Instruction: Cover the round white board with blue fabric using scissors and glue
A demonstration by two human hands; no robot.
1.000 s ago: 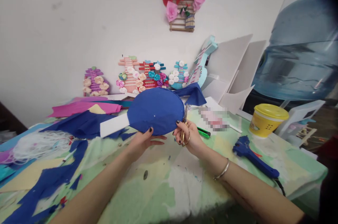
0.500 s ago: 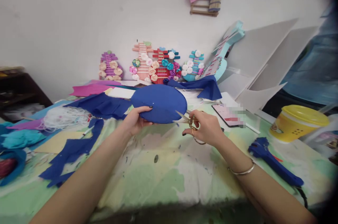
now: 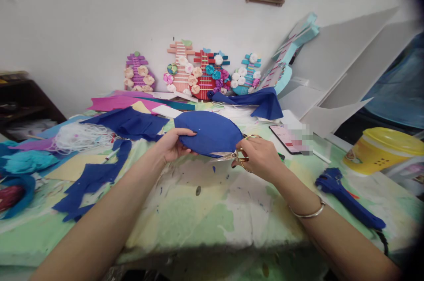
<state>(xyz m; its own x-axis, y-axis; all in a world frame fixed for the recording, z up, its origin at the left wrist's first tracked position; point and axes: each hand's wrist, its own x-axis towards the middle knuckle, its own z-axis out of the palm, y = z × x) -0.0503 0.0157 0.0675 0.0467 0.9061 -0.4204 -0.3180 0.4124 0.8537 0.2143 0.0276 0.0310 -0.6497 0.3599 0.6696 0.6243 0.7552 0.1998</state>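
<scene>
One oval (image 3: 212, 133): blue, up over the table (image 3: 232, 221), left of the phone (image 3: 281, 137).
Left hand (image 3: 174, 144): pinches the oval, thumb on top, other fingers partly hidden.
Right hand (image 3: 260, 157): fingers curl in the loops of the scissors (image 3: 235, 156), left of the phone.
Blades (image 3: 225, 157): look apart; if the oval tips or the hand slips, they might tear it or nick a left finger.
Phone: screen too blurry to read.
Tub (image 3: 380, 155): yellow, right of the phone; marks too small to read.

No readable text. Phone (image 3: 284, 138) screen partly pixelated, markings too small; print on yellow tub (image 3: 374, 157) can't be made out.
</scene>
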